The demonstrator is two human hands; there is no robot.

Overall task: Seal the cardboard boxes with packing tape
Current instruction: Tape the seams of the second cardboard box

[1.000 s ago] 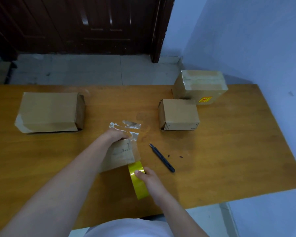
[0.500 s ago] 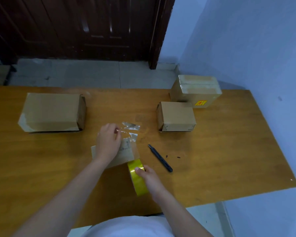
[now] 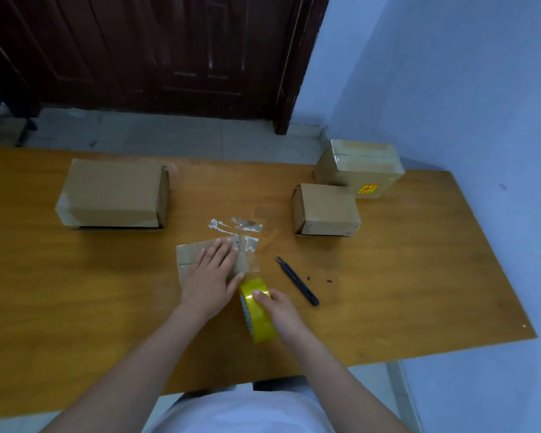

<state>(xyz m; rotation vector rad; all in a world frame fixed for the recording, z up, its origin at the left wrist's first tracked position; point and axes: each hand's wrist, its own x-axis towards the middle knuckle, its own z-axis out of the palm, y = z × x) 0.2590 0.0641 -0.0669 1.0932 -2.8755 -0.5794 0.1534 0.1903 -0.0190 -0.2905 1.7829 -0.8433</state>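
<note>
Two hands work mid-frame: the left hand (image 3: 211, 281) lies flat, fingers straight, on the small box (image 3: 194, 256); the right hand (image 3: 278, 310) grips the tape roll (image 3: 256, 310) just below it. Best keep the palm pressing while drawing tape taut along the seam. The knife (image 3: 297, 281) lies to the right.

Orange-brown wooden counter (image 3: 388, 292): smooth, low sheen. Small flat brown cardboard box (image 3: 189, 254): matt, with clear glossy film. Yellow tape roll (image 3: 258, 317): glossy plastic. Slim black utility knife (image 3: 297, 281): matt.
</note>
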